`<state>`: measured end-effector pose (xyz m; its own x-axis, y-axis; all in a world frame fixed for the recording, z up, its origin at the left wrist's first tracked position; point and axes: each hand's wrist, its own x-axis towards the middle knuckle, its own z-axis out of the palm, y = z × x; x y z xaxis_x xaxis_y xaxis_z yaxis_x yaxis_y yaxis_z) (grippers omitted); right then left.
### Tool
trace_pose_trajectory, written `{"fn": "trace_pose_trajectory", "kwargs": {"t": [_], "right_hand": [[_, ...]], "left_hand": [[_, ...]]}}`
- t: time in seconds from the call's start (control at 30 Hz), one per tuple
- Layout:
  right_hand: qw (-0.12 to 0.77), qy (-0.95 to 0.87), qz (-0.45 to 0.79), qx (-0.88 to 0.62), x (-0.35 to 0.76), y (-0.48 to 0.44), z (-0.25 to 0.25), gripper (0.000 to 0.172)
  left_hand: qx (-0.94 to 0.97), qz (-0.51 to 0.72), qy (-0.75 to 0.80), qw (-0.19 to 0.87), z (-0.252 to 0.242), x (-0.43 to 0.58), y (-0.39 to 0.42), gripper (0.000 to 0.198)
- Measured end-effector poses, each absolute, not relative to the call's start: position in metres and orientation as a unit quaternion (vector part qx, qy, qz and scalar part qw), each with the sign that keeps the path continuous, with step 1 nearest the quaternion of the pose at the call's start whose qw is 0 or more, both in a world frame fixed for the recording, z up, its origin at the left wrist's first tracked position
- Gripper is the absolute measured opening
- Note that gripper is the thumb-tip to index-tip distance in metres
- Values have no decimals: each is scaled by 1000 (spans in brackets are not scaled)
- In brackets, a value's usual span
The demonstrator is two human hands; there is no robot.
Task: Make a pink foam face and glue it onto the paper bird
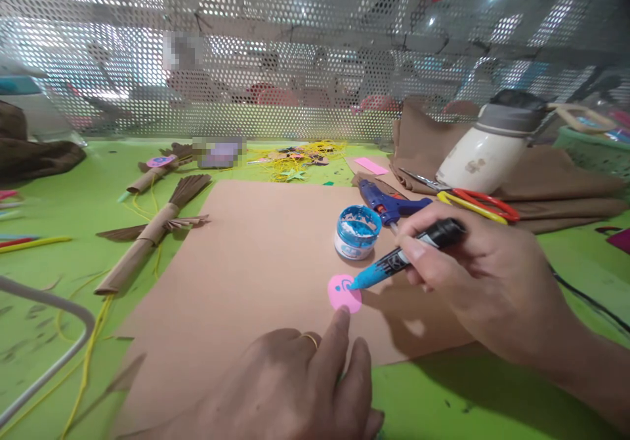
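A round pink paper disc (337, 299) lies on a large sheet of brown paper (256, 243), with blue marks like a face drawn on it. The index fingertip of my left hand (300, 381) presses on the disc's lower edge; its fingers are stretched out and a ring shows on one. My right hand (487, 282) is closed round a black-and-blue marker (388, 263), its blue tip touching the disc's right side. Just above stands an uncapped jar of blue paint (357, 233). Behind the jar, a blue glue gun (386, 200) lies close to my right fingers.
Rolled brown paper figures (142, 250) with yellow string lie at left, near a bent white metal bar (73, 348). Scissors (477, 204) and a tilted white bottle (482, 151) rest on folded brown paper (556, 187). A perforated metal screen (295, 53) rises behind.
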<state>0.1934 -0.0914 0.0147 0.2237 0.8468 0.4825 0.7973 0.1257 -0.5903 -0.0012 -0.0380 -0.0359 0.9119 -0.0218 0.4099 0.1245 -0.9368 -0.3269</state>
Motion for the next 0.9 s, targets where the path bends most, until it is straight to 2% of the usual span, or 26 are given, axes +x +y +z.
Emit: {"fn": "trace_pose_trajectory", "kwargs": {"t": [0.27, 0.5, 0.7, 0.9], "right_hand": [[415, -621, 8, -665, 196, -90, 13, 6], [400, -633, -2, -662, 194, -89, 13, 6], [402, -639, 21, -656, 194, -90, 14, 7], [408, -638, 8, -652, 193, -92, 13, 6]], "left_hand": [[-960, -208, -77, 171, -39, 0, -45, 28], [-961, -212, 4, 176, -34, -1, -34, 24], [-960, -200, -76, 180, -39, -2, -44, 25], [-958, -208, -81, 182, -39, -3, -49, 27]]}}
